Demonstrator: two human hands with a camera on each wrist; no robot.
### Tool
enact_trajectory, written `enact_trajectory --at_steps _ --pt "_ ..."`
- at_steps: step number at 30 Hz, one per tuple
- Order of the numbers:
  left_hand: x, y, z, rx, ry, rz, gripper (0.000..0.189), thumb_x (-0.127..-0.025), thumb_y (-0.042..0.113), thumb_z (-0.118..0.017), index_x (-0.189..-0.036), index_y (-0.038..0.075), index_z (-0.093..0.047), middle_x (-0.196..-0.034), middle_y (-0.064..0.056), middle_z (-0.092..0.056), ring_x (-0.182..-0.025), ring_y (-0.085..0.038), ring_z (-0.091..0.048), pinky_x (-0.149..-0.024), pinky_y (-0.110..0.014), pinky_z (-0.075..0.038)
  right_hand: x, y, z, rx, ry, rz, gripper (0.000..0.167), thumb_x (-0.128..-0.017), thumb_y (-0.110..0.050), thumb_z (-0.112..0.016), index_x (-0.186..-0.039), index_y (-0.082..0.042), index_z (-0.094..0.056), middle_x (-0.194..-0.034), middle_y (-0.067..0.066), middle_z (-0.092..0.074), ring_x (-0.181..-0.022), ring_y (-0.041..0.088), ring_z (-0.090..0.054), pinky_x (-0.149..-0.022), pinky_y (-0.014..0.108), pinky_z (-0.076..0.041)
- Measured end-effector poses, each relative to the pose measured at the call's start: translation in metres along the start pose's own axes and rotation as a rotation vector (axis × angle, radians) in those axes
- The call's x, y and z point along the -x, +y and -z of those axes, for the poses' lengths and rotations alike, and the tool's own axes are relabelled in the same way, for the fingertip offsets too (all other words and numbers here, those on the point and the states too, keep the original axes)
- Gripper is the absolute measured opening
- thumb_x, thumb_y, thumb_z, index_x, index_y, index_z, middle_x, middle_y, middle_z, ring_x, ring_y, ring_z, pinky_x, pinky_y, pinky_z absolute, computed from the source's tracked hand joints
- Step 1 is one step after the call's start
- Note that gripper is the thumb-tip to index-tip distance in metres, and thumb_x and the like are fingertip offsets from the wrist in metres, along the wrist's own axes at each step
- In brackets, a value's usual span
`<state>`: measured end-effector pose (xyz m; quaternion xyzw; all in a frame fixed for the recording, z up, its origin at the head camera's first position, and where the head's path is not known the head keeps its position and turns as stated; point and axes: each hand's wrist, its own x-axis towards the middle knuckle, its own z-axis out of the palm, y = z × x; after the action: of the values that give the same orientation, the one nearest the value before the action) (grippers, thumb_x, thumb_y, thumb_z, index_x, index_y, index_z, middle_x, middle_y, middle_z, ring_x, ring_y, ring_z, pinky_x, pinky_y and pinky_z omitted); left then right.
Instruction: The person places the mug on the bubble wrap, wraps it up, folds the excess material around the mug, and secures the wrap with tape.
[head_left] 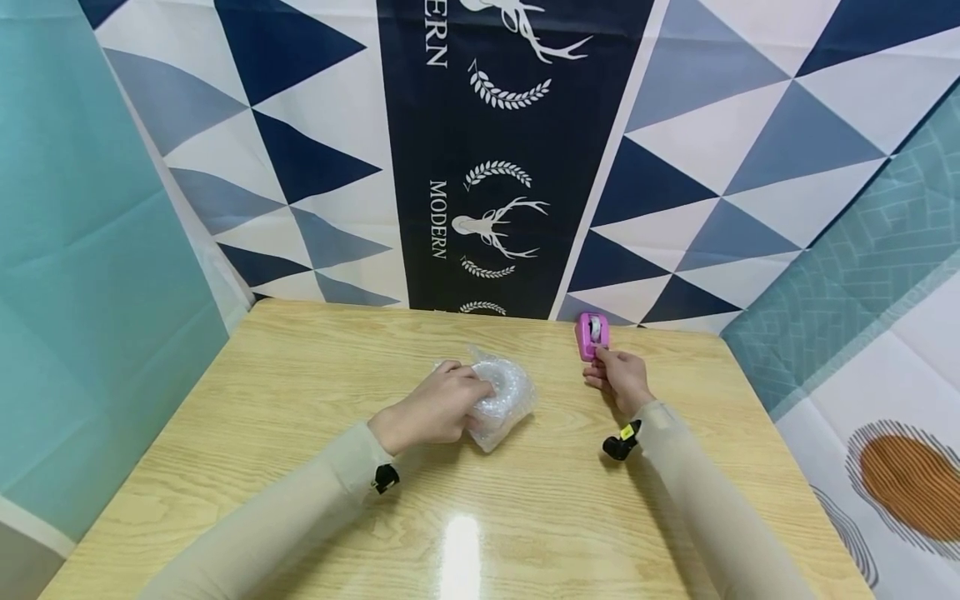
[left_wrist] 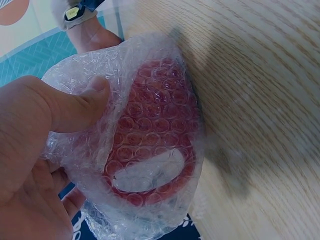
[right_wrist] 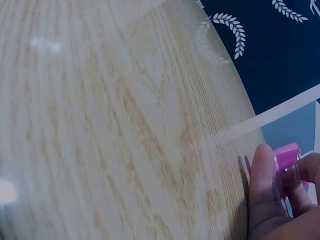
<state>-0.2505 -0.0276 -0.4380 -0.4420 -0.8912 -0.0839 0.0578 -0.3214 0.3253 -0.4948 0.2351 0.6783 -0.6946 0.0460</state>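
Note:
My left hand [head_left: 442, 402] grips a bubble-wrapped bundle [head_left: 506, 398] near the middle of the wooden table. In the left wrist view the thumb lies across the bubble wrap [left_wrist: 155, 125], and a red object with a pale oval patch shows through it; its kind is unclear. A pink tape dispenser [head_left: 587, 337] stands by the table's back edge. My right hand [head_left: 621, 379] is at its near end, and in the right wrist view thumb and finger pinch at the dispenser's front [right_wrist: 287, 156], where a clear bit of tape shows. The fingers partly hide it.
The wooden table [head_left: 300, 375] meets a wall cloth [head_left: 480, 167] with triangles and deer heads at its back edge. Teal cloth [head_left: 97, 250] hangs at the left side, and patterned cloth [head_left: 862, 350] at the right. A bright reflection lies on the tabletop near the front.

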Motion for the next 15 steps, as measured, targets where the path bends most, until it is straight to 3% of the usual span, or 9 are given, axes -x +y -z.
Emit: enact_trajectory --at_steps 15 --pt "-0.0002 -0.002 -0.0036 0.01 0.019 -0.01 0.047 -0.08 0.019 -0.087 -0.123 0.015 -0.069 -0.123 0.004 -0.073 -0.117 -0.018 -0.064 -0.115 -0.046 -0.04 -0.0024 0.0011 -0.0013 0.046 0.02 0.011 0.031 -0.108 -0.029 -0.052 -0.117 0.0 -0.057 -0.079 0.001 -0.069 -0.066 0.007 -0.072 -0.07 0.024 -0.062"
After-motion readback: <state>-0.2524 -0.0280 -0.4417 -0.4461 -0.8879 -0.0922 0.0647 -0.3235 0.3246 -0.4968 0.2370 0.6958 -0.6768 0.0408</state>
